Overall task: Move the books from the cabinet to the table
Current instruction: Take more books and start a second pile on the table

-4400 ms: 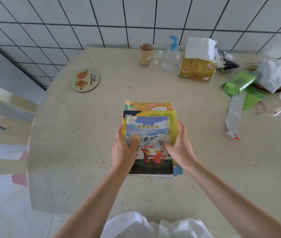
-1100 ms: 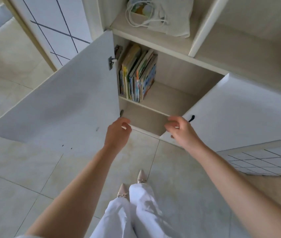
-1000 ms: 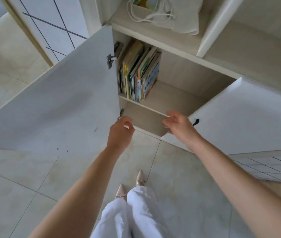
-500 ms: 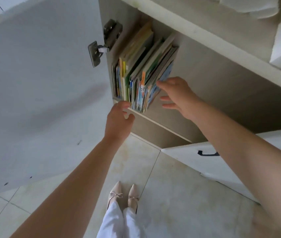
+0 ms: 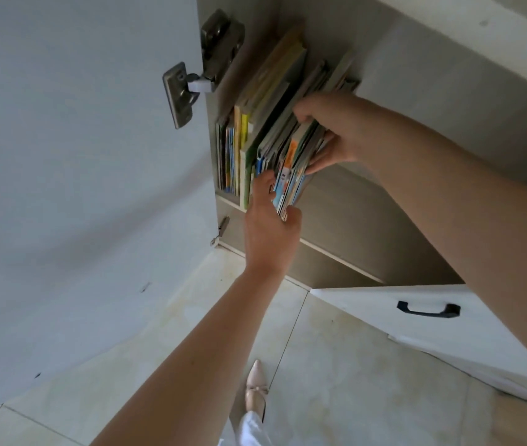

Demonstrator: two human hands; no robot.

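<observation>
Several thin picture books [image 5: 249, 130] stand upright on a shelf inside the open cabinet [image 5: 352, 201], leaning against its left wall. A bundle of them on the right side [image 5: 291, 165] is tilted outward past the shelf edge. My right hand [image 5: 336, 130] is wrapped around the top and right face of this bundle. My left hand [image 5: 268, 226] holds the bundle from below at its front lower corner, thumb on the spines. The table is out of view.
The left cabinet door [image 5: 78, 188] stands wide open at the left, its metal hinge [image 5: 188, 88] close to the books. The right door [image 5: 442, 326] with a black handle [image 5: 427, 310] hangs open at lower right. Tiled floor [image 5: 352, 381] and one shoe [image 5: 255, 387] lie below.
I have leaned closer to the cabinet. My right hand went from touching the books' side to gripping a bundle. My left hand rose from the shelf edge to the bundle's lower corner.
</observation>
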